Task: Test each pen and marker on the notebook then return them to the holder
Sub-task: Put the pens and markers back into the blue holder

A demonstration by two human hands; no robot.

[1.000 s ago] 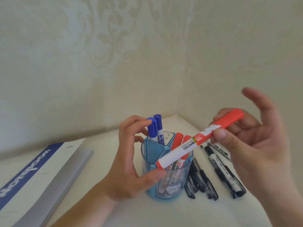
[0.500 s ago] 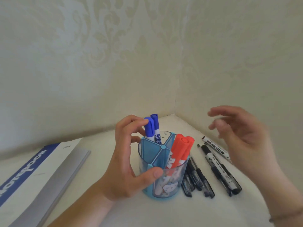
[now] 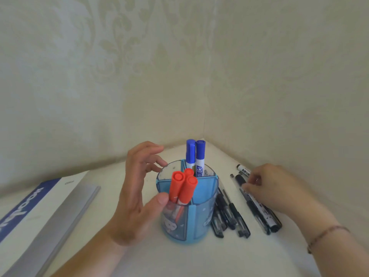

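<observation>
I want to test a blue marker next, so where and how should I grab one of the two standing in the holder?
Pinch the blue markers' caps from above and lift straight up. They stand upright in the holder's far compartment, only caps and upper barrels clearing the rim.

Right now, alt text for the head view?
The left hand steadies a blue pen holder containing red markers and blue markers, while the right hand reaches onto black pens lying on the table. A closed notebook lies left.
</observation>
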